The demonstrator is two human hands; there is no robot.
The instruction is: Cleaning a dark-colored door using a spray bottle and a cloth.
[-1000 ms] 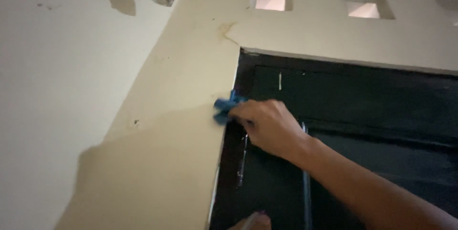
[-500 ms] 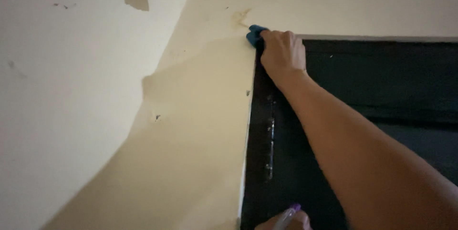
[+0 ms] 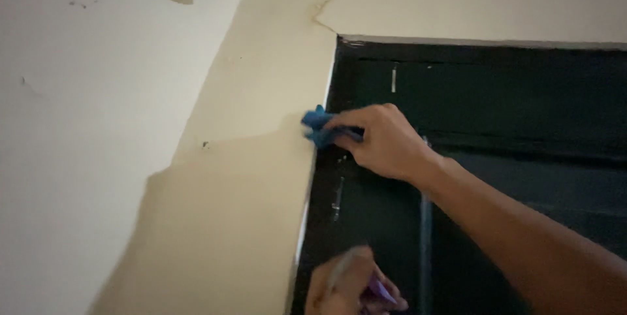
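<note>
The right hand point(image 3: 385, 142) is closed around a crumpled blue cloth point(image 3: 318, 128), pressing it on the left edge of the dark painted door frame point(image 3: 339, 86), below the frame's top corner. The left hand point(image 3: 349, 285), low beside the frame, grips a blurred purple-tipped object point(image 3: 377, 289). Left of the frame runs a cream plaster wall point(image 3: 248, 178), stained near the corner; small square vents sit above.

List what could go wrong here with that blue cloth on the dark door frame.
The right hand pinches only part of the blue cloth, so it might slip out.
The cloth sits where the dark door frame meets the cream wall; grime could smear onto the pale paint.
The left hand is occupied with a purple object, leaving nothing to steady the reach.
</note>
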